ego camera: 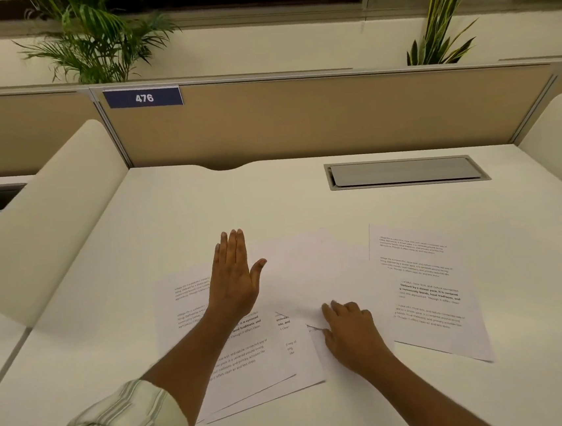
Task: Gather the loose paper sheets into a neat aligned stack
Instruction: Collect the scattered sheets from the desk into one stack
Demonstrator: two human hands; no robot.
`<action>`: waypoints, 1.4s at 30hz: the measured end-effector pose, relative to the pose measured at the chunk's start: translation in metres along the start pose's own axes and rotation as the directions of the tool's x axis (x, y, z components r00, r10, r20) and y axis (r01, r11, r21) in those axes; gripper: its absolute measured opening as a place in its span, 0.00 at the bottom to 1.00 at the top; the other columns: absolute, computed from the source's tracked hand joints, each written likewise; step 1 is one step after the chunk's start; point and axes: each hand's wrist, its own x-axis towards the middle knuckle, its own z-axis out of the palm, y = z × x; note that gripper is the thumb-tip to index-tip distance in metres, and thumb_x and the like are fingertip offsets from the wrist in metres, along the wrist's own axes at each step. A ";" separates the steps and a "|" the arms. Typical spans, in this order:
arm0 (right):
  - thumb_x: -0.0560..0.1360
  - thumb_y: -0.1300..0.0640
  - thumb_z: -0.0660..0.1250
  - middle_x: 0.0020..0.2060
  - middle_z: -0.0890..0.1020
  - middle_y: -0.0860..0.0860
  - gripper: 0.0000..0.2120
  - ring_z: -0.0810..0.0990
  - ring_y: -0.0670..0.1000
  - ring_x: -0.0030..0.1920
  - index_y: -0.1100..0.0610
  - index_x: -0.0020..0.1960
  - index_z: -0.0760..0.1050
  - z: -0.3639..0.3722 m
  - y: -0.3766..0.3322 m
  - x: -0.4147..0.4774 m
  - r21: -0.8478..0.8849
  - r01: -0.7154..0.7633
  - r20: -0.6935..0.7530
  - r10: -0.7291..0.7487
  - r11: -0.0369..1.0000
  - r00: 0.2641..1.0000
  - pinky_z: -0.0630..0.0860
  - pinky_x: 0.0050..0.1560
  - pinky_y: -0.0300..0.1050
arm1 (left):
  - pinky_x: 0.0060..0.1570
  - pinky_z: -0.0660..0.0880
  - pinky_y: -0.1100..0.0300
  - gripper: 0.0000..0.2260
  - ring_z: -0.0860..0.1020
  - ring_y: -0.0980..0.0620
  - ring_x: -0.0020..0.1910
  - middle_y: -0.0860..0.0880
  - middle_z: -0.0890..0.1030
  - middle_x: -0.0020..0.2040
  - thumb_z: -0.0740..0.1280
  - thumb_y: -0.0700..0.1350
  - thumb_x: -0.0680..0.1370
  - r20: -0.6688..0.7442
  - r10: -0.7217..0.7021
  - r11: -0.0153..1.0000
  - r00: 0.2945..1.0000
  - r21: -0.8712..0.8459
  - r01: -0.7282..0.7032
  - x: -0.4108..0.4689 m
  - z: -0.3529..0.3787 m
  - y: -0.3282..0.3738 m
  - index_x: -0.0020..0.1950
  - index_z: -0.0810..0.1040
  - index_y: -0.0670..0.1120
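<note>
Several white paper sheets lie spread on the white desk (119, 331). Two printed sheets (253, 366) overlap at the left, fanned at their lower edges. A blank sheet (312, 271) lies skewed over them in the middle. A separate printed sheet (424, 288) rests to the right, slightly rotated. My left hand (234, 279) is flat with fingers straight and together, over the top of the left sheets. My right hand (349, 333) rests with curled fingers on the blank sheet's lower edge; whether it pinches the paper I cannot tell.
A grey cable hatch (402, 172) is set into the desk at the back right. A tan partition (315, 120) with a blue "476" label (144, 98) closes the far edge. White curved dividers (49, 214) flank both sides. Plants stand behind the partition.
</note>
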 end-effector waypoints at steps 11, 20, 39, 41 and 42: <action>0.58 0.62 0.75 0.35 0.84 0.52 0.17 0.81 0.51 0.29 0.62 0.47 0.82 -0.005 -0.010 -0.009 0.087 -0.003 -0.260 0.026 0.996 0.965 0.78 0.25 0.40 | 0.76 0.51 0.51 0.33 0.51 0.45 0.79 0.41 0.56 0.79 0.50 0.57 0.79 -0.067 -0.076 0.976 0.995 -0.210 0.060 -0.009 -0.004 0.009 0.78 0.52 0.39; 0.56 0.67 0.77 0.22 0.78 0.50 0.11 0.73 0.48 0.20 0.57 0.32 0.78 -0.038 -0.005 -0.010 0.125 -0.018 -0.403 0.067 0.992 0.913 0.68 0.18 0.36 | 0.74 0.54 0.51 0.29 0.55 0.45 0.78 0.42 0.59 0.78 0.53 0.55 0.80 -0.048 -0.276 0.869 0.960 -0.440 0.228 -0.025 -0.004 0.006 0.78 0.55 0.41; 0.74 0.64 0.68 0.42 0.87 0.53 0.06 0.84 0.55 0.45 0.56 0.41 0.81 -0.122 0.008 -0.014 0.974 -0.211 0.218 0.539 -0.077 0.814 0.81 0.48 0.50 | 0.51 0.79 0.44 0.22 0.84 0.43 0.49 0.44 0.86 0.53 0.75 0.53 0.67 0.555 -0.137 0.094 0.820 -0.817 0.569 -0.015 -0.013 0.008 0.58 0.81 0.47; 0.75 0.64 0.68 0.42 0.86 0.52 0.07 0.84 0.54 0.45 0.55 0.41 0.81 -0.113 0.014 -0.014 0.968 -0.227 0.250 0.530 -0.109 0.810 0.81 0.48 0.49 | 0.48 0.81 0.45 0.19 0.84 0.39 0.52 0.41 0.85 0.56 0.74 0.49 0.69 0.567 -0.107 0.042 0.817 -0.818 0.573 -0.021 -0.015 0.009 0.59 0.81 0.46; 0.75 0.63 0.68 0.42 0.86 0.51 0.06 0.85 0.53 0.45 0.55 0.42 0.81 -0.108 0.016 -0.014 0.963 -0.246 0.268 0.516 -0.112 0.814 0.81 0.48 0.48 | 0.46 0.82 0.46 0.18 0.83 0.39 0.53 0.41 0.84 0.56 0.73 0.47 0.70 0.564 -0.103 0.031 0.819 -0.822 0.569 -0.025 -0.015 0.010 0.59 0.81 0.46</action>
